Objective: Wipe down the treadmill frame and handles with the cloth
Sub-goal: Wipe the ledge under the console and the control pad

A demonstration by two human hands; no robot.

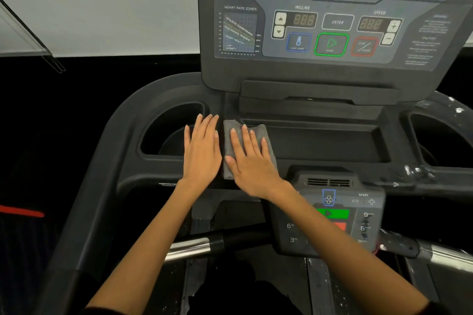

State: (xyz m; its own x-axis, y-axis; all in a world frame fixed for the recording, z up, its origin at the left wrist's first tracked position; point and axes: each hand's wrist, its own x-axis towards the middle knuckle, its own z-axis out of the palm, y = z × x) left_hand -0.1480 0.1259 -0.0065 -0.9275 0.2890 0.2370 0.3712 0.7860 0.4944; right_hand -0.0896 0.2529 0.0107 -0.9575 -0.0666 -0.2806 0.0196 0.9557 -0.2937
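Right hand [252, 161] presses the folded grey cloth [249, 147] flat, fingers straight, gripping nothing; left hand [202, 152] rests open beside it on the dark plastic treadmill frame [122, 151]; best keep pressure even, stroke overlapping.

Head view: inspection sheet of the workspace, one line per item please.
Surface: dark plastic treadmill console deck; white specks and smears on its right side.
Job's things: folded grey cloth lying flat on the deck beside the shallow centre tray; chrome-and-black handlebar below.
Clutter: nothing seen in the left cup holder or the tray.
Hands: right hand flat on the cloth, fingers straight; left hand flat on the bare deck beside it.
Cables: nothing seen.
Surroundings: upright control panel with 888 readouts, lower keypad, pale wall.
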